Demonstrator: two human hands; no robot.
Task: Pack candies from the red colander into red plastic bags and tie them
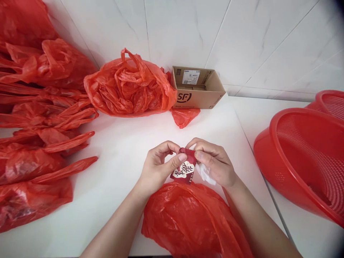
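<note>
My left hand (158, 166) and my right hand (215, 161) meet over the white table (120, 157), both pinching the top of a small red packet (185, 168) with white characters on it. A bit of white wrapping shows under my right palm. Just below the hands lies a crumpled red plastic bag (193, 218), between my forearms.
A pile of filled red plastic bags (40, 118) covers the table's left side. An open red bag stuffed with more bags (129, 86) sits at the back, beside an open cardboard box (197, 87). Two red mesh baskets (303, 157) stand at the right. Tiled wall behind.
</note>
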